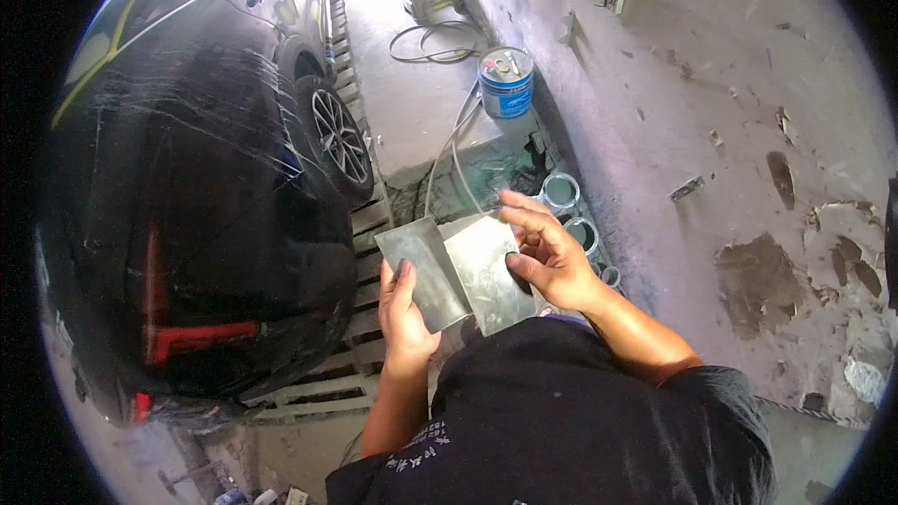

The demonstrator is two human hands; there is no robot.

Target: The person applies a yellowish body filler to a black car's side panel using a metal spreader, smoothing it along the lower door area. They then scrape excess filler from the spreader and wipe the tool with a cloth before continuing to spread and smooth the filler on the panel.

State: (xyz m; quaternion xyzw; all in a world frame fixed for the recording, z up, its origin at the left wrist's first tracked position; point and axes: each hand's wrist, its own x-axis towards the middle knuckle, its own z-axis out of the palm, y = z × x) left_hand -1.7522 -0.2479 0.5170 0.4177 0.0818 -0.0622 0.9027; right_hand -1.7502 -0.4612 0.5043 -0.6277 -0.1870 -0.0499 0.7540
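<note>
My left hand grips a flat, dull grey metal plate by its left side, with the thumb on top. Beside it, and meeting it along the inner edge, is a brighter squarish metal plate. My right hand pinches this plate at its right edge, the thumb on its face and the upper fingers raised and bent. Both plates are tilted in front of my body. The fingers beneath them are hidden.
A dark car with its wheel stands to my left beside a slatted floor grate. A blue can, several open tubs and a looping hose lie ahead. A worn wall rises on the right.
</note>
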